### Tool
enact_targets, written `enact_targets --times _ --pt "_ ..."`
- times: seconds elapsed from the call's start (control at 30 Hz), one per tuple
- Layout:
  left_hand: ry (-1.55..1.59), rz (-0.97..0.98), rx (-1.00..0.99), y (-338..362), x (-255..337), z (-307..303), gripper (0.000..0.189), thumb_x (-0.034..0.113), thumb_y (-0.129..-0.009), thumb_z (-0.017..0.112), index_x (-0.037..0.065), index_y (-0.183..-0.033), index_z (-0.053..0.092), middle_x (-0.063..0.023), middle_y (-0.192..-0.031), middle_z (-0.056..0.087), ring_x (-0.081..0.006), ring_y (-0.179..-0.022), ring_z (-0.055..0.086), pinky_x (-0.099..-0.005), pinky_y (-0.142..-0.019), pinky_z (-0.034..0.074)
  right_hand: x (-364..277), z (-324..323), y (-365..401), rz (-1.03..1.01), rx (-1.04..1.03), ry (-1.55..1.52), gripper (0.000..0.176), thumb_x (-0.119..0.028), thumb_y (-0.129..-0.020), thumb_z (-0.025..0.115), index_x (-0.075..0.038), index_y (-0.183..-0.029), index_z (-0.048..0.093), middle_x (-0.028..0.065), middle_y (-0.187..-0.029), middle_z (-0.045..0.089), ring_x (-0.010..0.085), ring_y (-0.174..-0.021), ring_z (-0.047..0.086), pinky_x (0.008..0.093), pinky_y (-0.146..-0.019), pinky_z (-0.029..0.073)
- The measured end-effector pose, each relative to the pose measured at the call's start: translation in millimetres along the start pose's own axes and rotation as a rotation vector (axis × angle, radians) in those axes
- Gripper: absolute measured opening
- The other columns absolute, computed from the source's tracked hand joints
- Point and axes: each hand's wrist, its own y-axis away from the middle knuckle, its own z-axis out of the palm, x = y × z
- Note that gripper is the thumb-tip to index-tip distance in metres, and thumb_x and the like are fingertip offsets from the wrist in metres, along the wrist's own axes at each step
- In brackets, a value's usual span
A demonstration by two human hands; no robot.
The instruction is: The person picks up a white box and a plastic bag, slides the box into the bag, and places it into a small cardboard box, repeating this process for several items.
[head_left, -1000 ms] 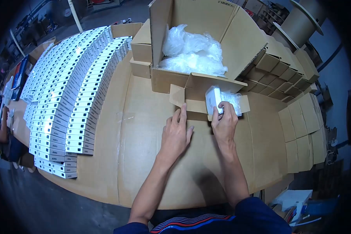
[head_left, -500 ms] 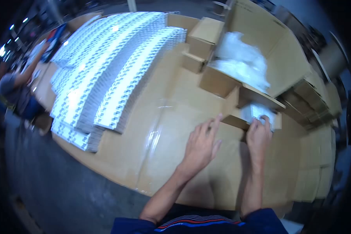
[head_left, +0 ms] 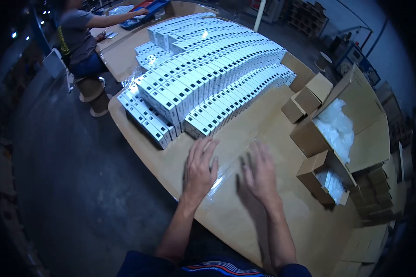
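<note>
My left hand (head_left: 200, 168) is held over the table, fingers stretched toward the near end of a row of small white boxes (head_left: 201, 123). Its fingertips come right up to the closest boxes in this view. To the right, my right hand (head_left: 260, 173) hovers above the brown tabletop (head_left: 235, 203), fingers extended and a little blurred, with nothing in them. The white boxes stand packed side by side in long stacked rows, each with a dark square on its end. Right of my right hand sits an open small carton (head_left: 312, 171) with clear plastic-wrapped contents (head_left: 330, 182) inside.
A larger open carton (head_left: 305, 138) holds clear plastic bags (head_left: 336, 127). Small brown boxes (head_left: 313, 90) stand behind it, and flattened cartons (head_left: 372, 191) are stacked at the right. Beyond the rows, a person (head_left: 78, 37) sits reaching into a blue tray (head_left: 145, 16).
My view has swung left toward the white boxes. My right hand has left the small carton and its wrapped contents; my left hand has moved to the near end of the rows.
</note>
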Motion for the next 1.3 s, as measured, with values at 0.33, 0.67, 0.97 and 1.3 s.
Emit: enact_targets --times 0.33,0.67,0.97,1.3 --pt "-0.179 0.038 -0.013 -12.3 -46.8 -6.5 0.053 -0.001 -0.09 0.064 0.006 -0.142 0.057 -0.0121 -0.135 0.062 -0.0348 -0.127 0.056 -0.0462 -0.105 0.048 -28.6 57.5 -80.7 -0.264 -0.11 0.078 0.067 -0.008 -0.087 0.064 -0.016 -0.151 0.046 0.0104 -0.16 0.038 0.043 -0.144 0.038 0.0608 -0.112 0.037" --pt "-0.236 0.139 0.026 -9.0 -64.8 -16.2 0.037 -0.003 -0.079 0.072 0.004 -0.116 0.073 -0.0094 -0.107 0.064 -0.0274 -0.104 0.061 -0.0395 -0.092 0.053 -26.3 62.8 -79.9 -0.223 -0.16 0.079 0.069 -0.004 -0.087 0.059 -0.016 -0.153 0.044 0.0179 -0.164 0.03 0.0457 -0.148 0.033 0.0682 -0.112 0.035" --pt "-0.009 0.181 0.08 36.3 -21.3 -9.5 0.038 -0.012 -0.071 0.075 0.004 -0.105 0.073 -0.0141 -0.114 0.06 -0.0416 -0.124 0.057 -0.0503 -0.1 0.051 -23.2 13.3 -43.3 0.019 -0.299 -0.483 0.082 -0.02 -0.1 0.063 0.001 -0.162 0.014 0.0349 -0.161 0.026 0.0504 -0.151 0.023 0.048 -0.124 0.025" --pt "0.328 0.462 -0.201 -13.4 102.7 46.4 0.036 -0.004 -0.071 0.084 0.005 -0.1 0.063 -0.0109 -0.108 0.064 -0.032 -0.1 0.065 -0.0427 -0.085 0.056 56.9 -88.4 18.8 0.213 -0.092 -1.106 0.025 -0.009 -0.105 0.057 -0.003 -0.128 0.065 0.0058 -0.122 0.065 0.0119 -0.114 0.058 0.0279 -0.097 0.048"
